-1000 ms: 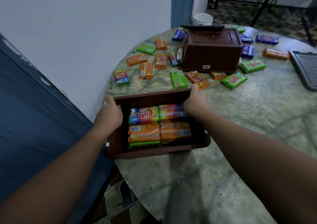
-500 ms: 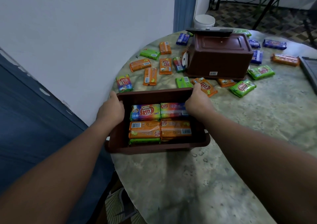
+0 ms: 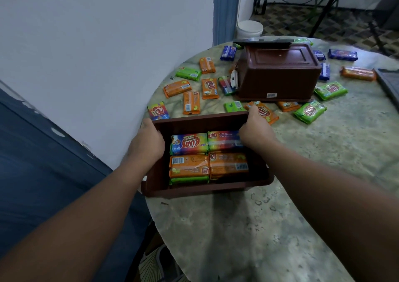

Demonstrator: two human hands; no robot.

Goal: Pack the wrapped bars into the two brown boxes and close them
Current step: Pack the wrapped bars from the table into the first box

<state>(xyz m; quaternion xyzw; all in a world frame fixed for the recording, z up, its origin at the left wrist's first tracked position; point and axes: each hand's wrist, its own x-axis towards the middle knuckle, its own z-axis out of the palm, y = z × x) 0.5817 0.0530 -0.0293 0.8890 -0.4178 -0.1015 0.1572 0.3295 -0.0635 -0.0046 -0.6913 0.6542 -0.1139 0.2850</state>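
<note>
An open brown box [image 3: 207,190] sits at the table's near left edge, partly overhanging it. Inside lie several wrapped bars [image 3: 207,158], rainbow ones at the back, orange ones in front, green beneath. My left hand [image 3: 146,143] grips the box's left rim and my right hand [image 3: 255,130] grips its far right corner. A second brown box [image 3: 278,74] stands upside down further back. Loose orange, green, blue and rainbow bars [image 3: 191,102] lie scattered around it on the table.
The round marbled table [image 3: 302,184] meets a white wall on the left. A dark lid [image 3: 264,41] rests behind the upturned box, and another dark lid [image 3: 388,83] lies at the right edge. A white bucket [image 3: 249,30] stands on the floor beyond.
Both hands keep their grip on the open box. The view has shifted slightly, and the box sits a little further from me on the table.
</note>
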